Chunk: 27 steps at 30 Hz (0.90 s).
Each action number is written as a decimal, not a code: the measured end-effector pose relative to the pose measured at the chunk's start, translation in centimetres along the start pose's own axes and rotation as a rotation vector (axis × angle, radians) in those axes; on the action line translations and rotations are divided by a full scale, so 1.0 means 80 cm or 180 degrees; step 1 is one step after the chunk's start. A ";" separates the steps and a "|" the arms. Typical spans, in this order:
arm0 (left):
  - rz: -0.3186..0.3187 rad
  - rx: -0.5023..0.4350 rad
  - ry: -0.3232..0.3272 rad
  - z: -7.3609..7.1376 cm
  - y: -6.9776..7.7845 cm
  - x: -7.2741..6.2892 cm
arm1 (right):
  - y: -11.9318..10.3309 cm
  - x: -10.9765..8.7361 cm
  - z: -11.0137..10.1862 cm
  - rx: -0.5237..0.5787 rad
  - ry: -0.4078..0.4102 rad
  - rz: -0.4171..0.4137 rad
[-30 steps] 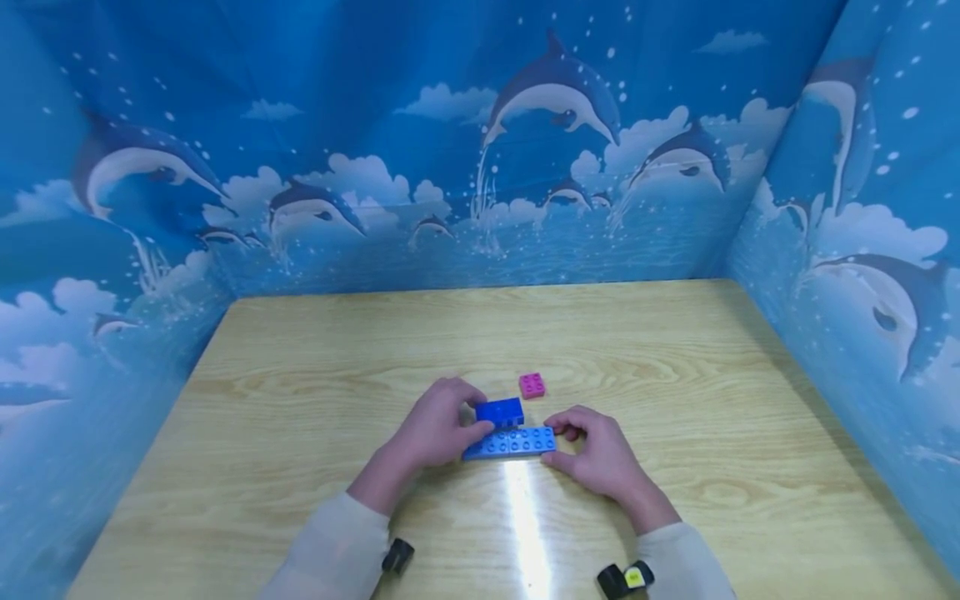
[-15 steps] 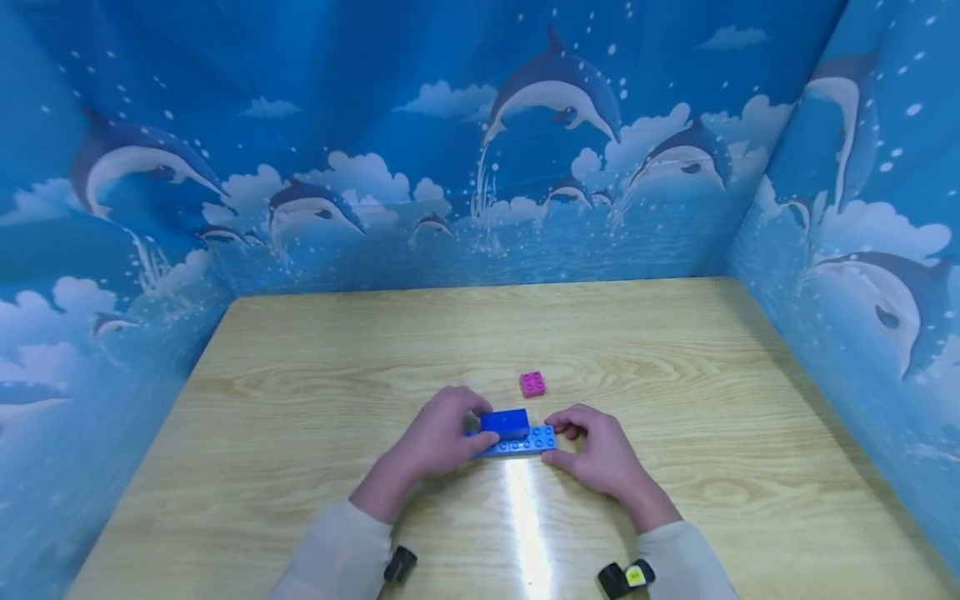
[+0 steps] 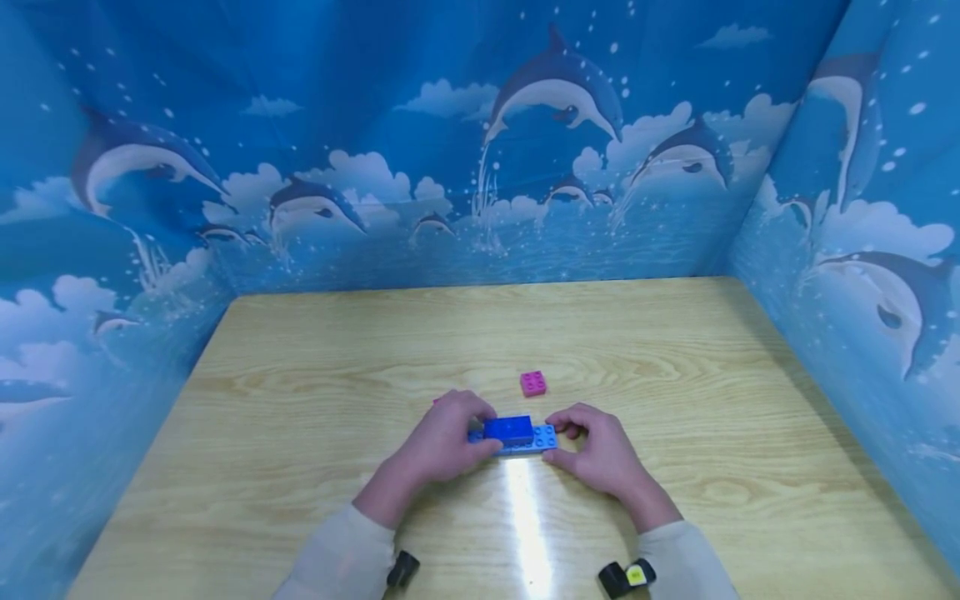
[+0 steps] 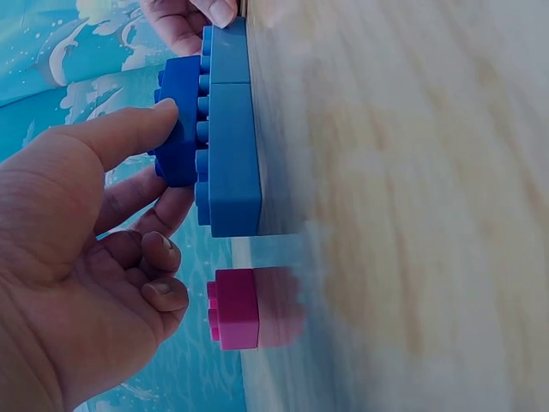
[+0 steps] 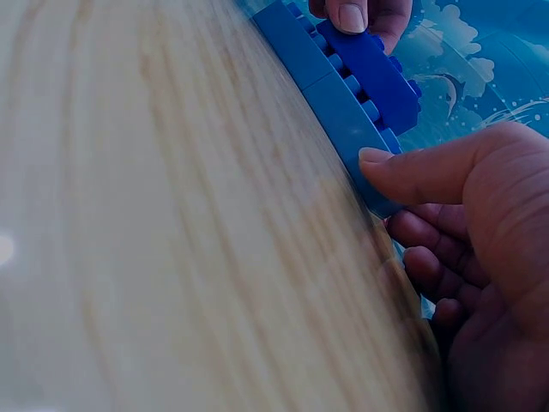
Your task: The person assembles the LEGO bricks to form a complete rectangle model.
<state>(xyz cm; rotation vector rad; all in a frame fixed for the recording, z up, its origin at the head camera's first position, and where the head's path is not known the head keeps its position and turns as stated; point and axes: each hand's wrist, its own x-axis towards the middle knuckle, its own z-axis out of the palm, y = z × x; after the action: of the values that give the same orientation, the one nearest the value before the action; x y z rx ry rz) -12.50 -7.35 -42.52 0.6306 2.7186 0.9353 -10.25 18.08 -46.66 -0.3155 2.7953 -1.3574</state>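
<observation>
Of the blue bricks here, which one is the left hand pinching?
The dark blue brick, pinched between thumb and fingers of the left hand; the two paler blue bricks lie end to end on the table beneath it.

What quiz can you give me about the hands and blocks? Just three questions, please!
1. Which hand pinches the dark blue brick?
2. True or false: the right hand is holding a pink brick.
3. Pick one: the dark blue brick is A) under the light blue bricks, B) over them, C) far away from them.

Key: 1. The left hand. 2. False; it grips the light blue bricks' end. 3. B.
</observation>
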 end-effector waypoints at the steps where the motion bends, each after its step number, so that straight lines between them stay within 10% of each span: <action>1: 0.0005 0.0010 0.0004 0.000 0.000 0.000 | 0.000 0.000 0.000 -0.0004 0.0004 -0.0002; 27: 0.0224 0.0102 0.0068 0.003 0.002 -0.004 | -0.005 0.001 -0.001 0.0077 0.0049 -0.0134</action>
<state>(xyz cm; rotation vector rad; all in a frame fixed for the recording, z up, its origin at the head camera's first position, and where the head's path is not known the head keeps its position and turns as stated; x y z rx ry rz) -12.08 -7.30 -42.58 0.7307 2.7517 0.9211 -10.25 17.90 -46.29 -0.3668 2.7978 -1.4071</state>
